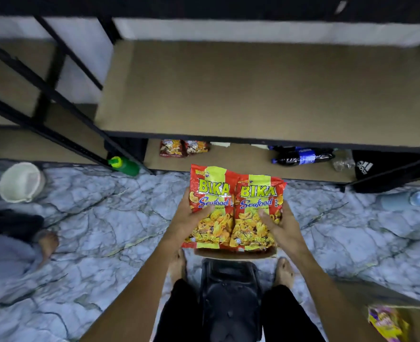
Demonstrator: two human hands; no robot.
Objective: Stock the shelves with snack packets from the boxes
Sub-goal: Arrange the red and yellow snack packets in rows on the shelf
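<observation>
Fingers point(202, 210) of left hand point(185, 219) clasping left packet point(212, 191), right hand point(281, 225) clasping right packet point(259, 191), thumbs on fronts

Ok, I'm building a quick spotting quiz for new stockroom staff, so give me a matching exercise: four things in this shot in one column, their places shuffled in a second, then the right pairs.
Things
1. Bika Seafood packets
2. green bottle
3. cola bottles
4. white bucket

Places
A. lying on the lower shelf
B. held by the left hand and right hand
C. on the floor, far left
D. by the foot of the black shelf post

Pairs: 1-B, 2-D, 3-A, 4-C
</observation>
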